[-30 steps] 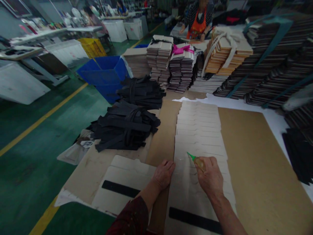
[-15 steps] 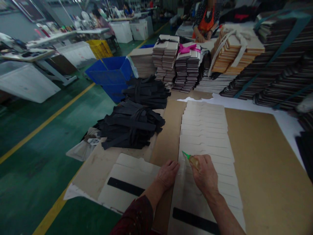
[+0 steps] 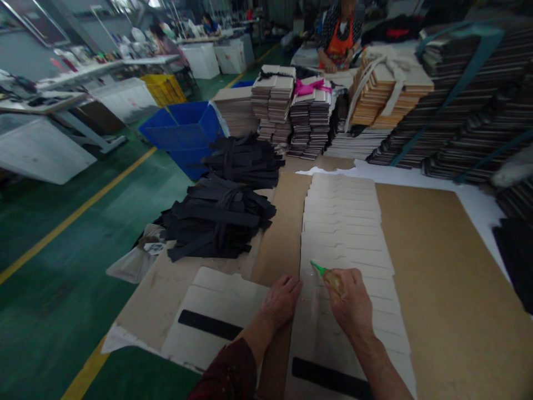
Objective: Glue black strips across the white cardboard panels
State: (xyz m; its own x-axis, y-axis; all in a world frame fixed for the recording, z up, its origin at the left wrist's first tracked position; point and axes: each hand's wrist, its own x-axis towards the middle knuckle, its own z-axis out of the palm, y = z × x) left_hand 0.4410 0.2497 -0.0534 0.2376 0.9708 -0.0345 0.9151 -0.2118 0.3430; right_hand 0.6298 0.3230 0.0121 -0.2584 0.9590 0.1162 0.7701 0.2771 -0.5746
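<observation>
My right hand [image 3: 353, 308] is closed round a small squeeze bottle [image 3: 334, 281] with brownish contents and a green nozzle [image 3: 317, 268]. The nozzle tip points at the left part of a row of overlapping grey-beige boards [image 3: 341, 244]. A shiny streak [image 3: 308, 305] runs along the nearest board, below the tip. My left hand [image 3: 284, 297] lies at the left edge of this row, fingers stretched out and holding nothing. A black strip [image 3: 331, 378] lies across the nearest board. Left of my left forearm is another board [image 3: 225, 291] with its own black strip [image 3: 210, 324].
Bundles of black strips [image 3: 220, 216] lie at the table's left. Blue crates [image 3: 183, 130] stand behind them. Tied stacks of boards [image 3: 310, 125] and tall dark stacks [image 3: 466, 105] line the back. A person in an orange apron [image 3: 339, 47] works beyond.
The whole view has shifted slightly, so things sit a little further left. The green nozzle has moved slightly rightward over the boards. My left hand stays at the row's edge.
</observation>
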